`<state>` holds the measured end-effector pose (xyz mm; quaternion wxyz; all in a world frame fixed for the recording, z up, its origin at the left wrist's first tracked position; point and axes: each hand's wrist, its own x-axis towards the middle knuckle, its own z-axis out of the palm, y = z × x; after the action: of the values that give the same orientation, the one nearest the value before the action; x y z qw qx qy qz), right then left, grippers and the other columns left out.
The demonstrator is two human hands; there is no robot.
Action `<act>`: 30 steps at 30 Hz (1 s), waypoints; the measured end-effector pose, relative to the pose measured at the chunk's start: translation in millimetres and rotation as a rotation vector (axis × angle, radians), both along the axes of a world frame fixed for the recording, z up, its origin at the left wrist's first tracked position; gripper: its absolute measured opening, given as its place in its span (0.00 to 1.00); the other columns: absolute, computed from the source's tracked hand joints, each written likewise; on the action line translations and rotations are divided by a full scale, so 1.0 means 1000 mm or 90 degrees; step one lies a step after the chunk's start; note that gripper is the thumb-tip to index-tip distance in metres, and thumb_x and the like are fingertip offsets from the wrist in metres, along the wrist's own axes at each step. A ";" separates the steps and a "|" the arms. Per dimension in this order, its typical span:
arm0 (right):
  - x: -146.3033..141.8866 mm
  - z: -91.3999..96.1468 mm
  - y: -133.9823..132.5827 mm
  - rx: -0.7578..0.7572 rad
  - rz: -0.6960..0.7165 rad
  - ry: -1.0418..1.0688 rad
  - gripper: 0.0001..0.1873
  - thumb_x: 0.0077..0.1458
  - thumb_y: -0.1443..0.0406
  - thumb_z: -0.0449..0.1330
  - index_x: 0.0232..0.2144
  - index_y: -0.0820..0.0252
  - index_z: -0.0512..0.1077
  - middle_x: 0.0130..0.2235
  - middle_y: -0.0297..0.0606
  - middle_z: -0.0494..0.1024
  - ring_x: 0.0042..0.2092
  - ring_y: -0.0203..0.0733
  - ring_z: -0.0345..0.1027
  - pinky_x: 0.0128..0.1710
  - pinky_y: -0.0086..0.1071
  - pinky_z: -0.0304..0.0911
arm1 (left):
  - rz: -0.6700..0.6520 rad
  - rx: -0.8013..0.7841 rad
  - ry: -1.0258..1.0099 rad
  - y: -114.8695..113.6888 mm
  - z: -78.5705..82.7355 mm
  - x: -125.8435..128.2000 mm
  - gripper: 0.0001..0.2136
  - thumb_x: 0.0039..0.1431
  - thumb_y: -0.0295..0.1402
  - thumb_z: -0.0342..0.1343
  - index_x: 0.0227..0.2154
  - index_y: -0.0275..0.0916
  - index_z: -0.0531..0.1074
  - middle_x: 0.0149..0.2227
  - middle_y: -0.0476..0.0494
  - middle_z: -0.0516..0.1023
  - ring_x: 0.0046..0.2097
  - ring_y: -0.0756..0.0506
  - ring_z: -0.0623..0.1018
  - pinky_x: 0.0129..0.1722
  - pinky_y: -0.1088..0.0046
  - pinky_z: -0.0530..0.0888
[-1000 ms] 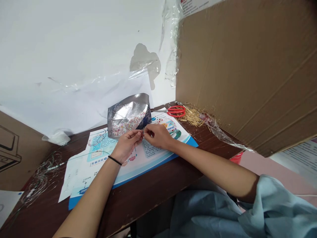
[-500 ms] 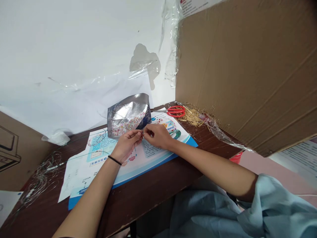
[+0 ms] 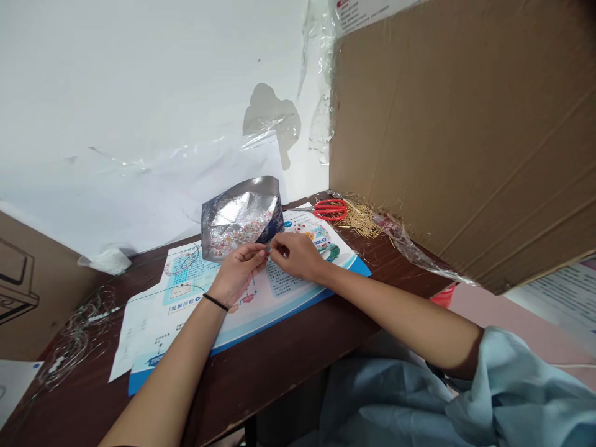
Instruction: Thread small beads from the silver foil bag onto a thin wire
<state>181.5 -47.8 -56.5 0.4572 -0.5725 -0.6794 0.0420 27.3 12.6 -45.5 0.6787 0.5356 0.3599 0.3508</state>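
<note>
Together, left hand (image 3: 236, 273) and right hand (image 3: 299, 256) pinch something tiny (image 3: 268, 249) above a brown table (image 3: 279, 357) by the wall (image 3: 139, 74).

Illumination moderate and diffuse; source outside the view. Wall (image 3: 139, 74) pale and bright. Glare noted on the bag's (image 3: 239, 208) silver lining and plastic film (image 3: 322, 124). Deep shadow below the surface (image 3: 279, 357). Edges stretched; fine detail at fingertips (image 3: 261, 248) indistinct.

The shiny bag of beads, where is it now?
In the head view, the bag sits just beyond the left hand, left of the red scissors, in front of the white wall.
</note>
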 end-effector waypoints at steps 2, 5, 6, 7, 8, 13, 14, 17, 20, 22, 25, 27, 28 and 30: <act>0.000 0.000 0.000 0.004 0.003 0.002 0.06 0.54 0.67 0.54 0.29 0.60 0.71 0.27 0.34 0.74 0.30 0.34 0.64 0.33 0.29 0.55 | 0.002 0.010 0.006 0.000 0.000 0.000 0.16 0.36 0.34 0.73 0.30 0.36 0.77 0.30 0.47 0.76 0.34 0.51 0.74 0.39 0.72 0.71; -0.001 0.001 0.000 0.008 0.011 0.007 0.06 0.54 0.67 0.55 0.29 0.60 0.71 0.27 0.34 0.74 0.29 0.34 0.63 0.32 0.28 0.55 | 0.001 0.023 0.012 -0.001 0.000 0.001 0.17 0.35 0.35 0.73 0.30 0.36 0.77 0.30 0.47 0.77 0.34 0.50 0.74 0.39 0.71 0.71; -0.001 0.000 0.000 0.006 0.013 0.008 0.06 0.54 0.67 0.55 0.29 0.60 0.72 0.27 0.34 0.74 0.29 0.34 0.63 0.32 0.28 0.55 | -0.001 0.027 0.012 -0.001 0.000 0.002 0.17 0.35 0.35 0.73 0.30 0.36 0.77 0.30 0.46 0.77 0.34 0.50 0.74 0.39 0.71 0.71; -0.001 0.000 0.000 0.005 0.015 0.009 0.06 0.55 0.67 0.55 0.30 0.60 0.72 0.27 0.33 0.75 0.29 0.33 0.63 0.32 0.28 0.55 | -0.004 0.030 0.011 -0.001 0.000 0.002 0.17 0.35 0.36 0.73 0.30 0.35 0.77 0.30 0.46 0.77 0.34 0.50 0.74 0.39 0.71 0.71; -0.001 0.000 0.001 0.005 0.018 0.009 0.06 0.55 0.67 0.55 0.30 0.60 0.72 0.28 0.33 0.75 0.30 0.33 0.63 0.32 0.28 0.55 | -0.005 0.031 0.008 -0.002 0.000 0.002 0.18 0.35 0.36 0.73 0.30 0.35 0.77 0.30 0.46 0.77 0.34 0.50 0.74 0.39 0.71 0.71; -0.001 -0.004 0.003 0.023 0.049 0.022 0.06 0.57 0.67 0.55 0.32 0.59 0.73 0.30 0.34 0.76 0.31 0.34 0.65 0.33 0.28 0.56 | 0.012 0.000 0.000 0.000 0.000 0.001 0.18 0.33 0.37 0.74 0.28 0.35 0.77 0.28 0.48 0.76 0.32 0.52 0.73 0.37 0.73 0.71; 0.000 -0.005 0.004 0.023 0.053 0.029 0.06 0.57 0.67 0.56 0.33 0.59 0.73 0.30 0.34 0.76 0.31 0.34 0.65 0.33 0.28 0.56 | 0.013 -0.004 0.003 0.001 -0.001 0.001 0.18 0.32 0.37 0.74 0.28 0.35 0.77 0.28 0.48 0.76 0.31 0.52 0.73 0.37 0.73 0.71; 0.003 -0.005 0.005 0.015 0.076 0.040 0.09 0.56 0.68 0.57 0.40 0.58 0.73 0.29 0.33 0.75 0.30 0.34 0.65 0.33 0.27 0.57 | 0.007 0.004 0.013 0.003 -0.003 0.001 0.19 0.30 0.38 0.74 0.26 0.34 0.77 0.27 0.48 0.76 0.29 0.52 0.72 0.35 0.73 0.71; 0.007 -0.005 0.005 0.038 0.116 0.015 0.08 0.56 0.69 0.57 0.37 0.58 0.75 0.31 0.33 0.76 0.32 0.34 0.65 0.35 0.27 0.57 | 0.003 0.025 0.023 0.003 -0.006 0.000 0.19 0.29 0.40 0.74 0.23 0.34 0.75 0.24 0.48 0.74 0.28 0.52 0.71 0.33 0.72 0.71; 0.008 -0.006 0.004 0.058 0.130 0.015 0.08 0.55 0.70 0.56 0.35 0.59 0.75 0.32 0.34 0.77 0.32 0.34 0.65 0.35 0.27 0.58 | -0.005 0.030 0.040 0.002 -0.006 0.000 0.20 0.29 0.40 0.73 0.23 0.34 0.74 0.24 0.48 0.73 0.27 0.52 0.71 0.33 0.71 0.71; 0.009 -0.005 0.003 0.068 0.132 0.023 0.07 0.55 0.70 0.56 0.31 0.60 0.75 0.32 0.35 0.77 0.30 0.33 0.64 0.35 0.28 0.58 | -0.017 0.040 0.058 0.000 -0.004 0.001 0.21 0.30 0.43 0.73 0.22 0.34 0.73 0.24 0.48 0.72 0.29 0.51 0.71 0.33 0.70 0.72; 0.009 -0.004 0.002 0.054 0.112 0.033 0.06 0.55 0.68 0.56 0.31 0.60 0.74 0.30 0.35 0.76 0.30 0.34 0.63 0.33 0.28 0.57 | -0.020 0.055 0.060 -0.002 -0.002 0.001 0.21 0.31 0.44 0.72 0.23 0.34 0.72 0.25 0.48 0.72 0.30 0.51 0.71 0.32 0.71 0.72; 0.010 -0.004 0.002 0.042 0.101 0.042 0.06 0.55 0.67 0.57 0.31 0.60 0.74 0.29 0.34 0.75 0.29 0.34 0.63 0.33 0.28 0.56 | -0.017 0.064 0.055 -0.002 -0.001 0.002 0.20 0.32 0.44 0.72 0.23 0.34 0.72 0.25 0.48 0.72 0.30 0.50 0.72 0.31 0.72 0.73; 0.011 -0.003 0.003 0.012 0.084 0.071 0.06 0.54 0.65 0.57 0.31 0.60 0.73 0.27 0.33 0.73 0.28 0.33 0.61 0.31 0.28 0.55 | -0.001 0.083 0.031 -0.002 0.001 0.002 0.18 0.37 0.42 0.70 0.24 0.35 0.70 0.26 0.48 0.72 0.31 0.50 0.72 0.30 0.73 0.73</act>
<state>192.4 -45.1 -59.9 0.4962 -0.5189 -0.6893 0.0971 29.4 10.9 -44.8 0.6337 0.5869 0.3525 0.3600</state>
